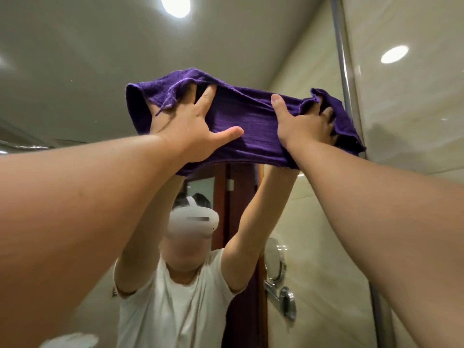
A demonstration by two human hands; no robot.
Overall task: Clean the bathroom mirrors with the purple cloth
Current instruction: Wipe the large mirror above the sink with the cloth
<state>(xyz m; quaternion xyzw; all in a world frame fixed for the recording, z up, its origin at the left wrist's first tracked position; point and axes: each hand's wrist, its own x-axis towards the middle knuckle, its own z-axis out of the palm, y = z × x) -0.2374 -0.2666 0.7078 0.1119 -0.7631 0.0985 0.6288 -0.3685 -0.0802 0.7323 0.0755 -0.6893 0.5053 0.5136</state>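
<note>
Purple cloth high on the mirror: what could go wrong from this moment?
The purple cloth is bunched at both ends, so it may leave streaks on the mirror. Its right end lies by the metal edge strip and could catch there. The left hand presses with straight fingers while only the right hand grips, so the cloth might slip.

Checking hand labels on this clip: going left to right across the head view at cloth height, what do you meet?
left hand → right hand → chrome rail. The purple cloth spans both hands, so it is left out.
</note>
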